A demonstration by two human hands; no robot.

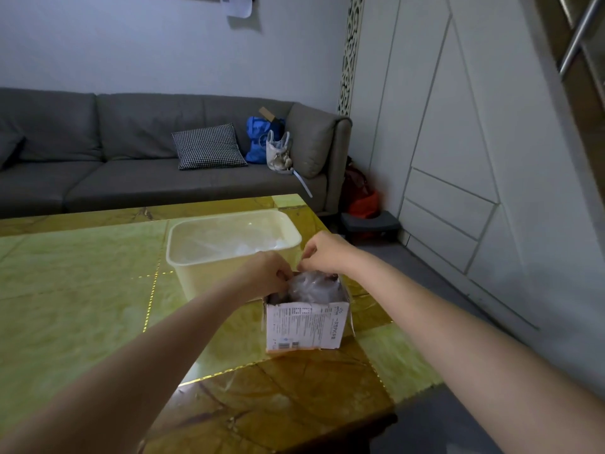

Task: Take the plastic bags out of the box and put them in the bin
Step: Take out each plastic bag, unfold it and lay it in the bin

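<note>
- Plastic bags: a crumpled clear-grey wad fills the open top of the box, bulging slightly above its rim. More clear plastic lies inside the bin.
- Table: glossy green-and-amber stone pattern with thin gold lines; it carries both bin and box near its right end.
- Sofa: grey, along the far wall, holding a black-and-white check cushion, a blue bag and a pale handbag.
- Bin: cream, rectangular, open-topped, standing just behind and left of the box, touching or nearly touching it; cannot tell which.
- Box: small white printed carton, upright, top open, near the table's right edge.
- Left hand: over the box's far-left corner, fingers curled down into the wad of bags, gripping it.
- Right hand: just right of the left one, above the box's far edge, thumb and fingertips pinched together; the film between them is too faint to confirm.
</note>
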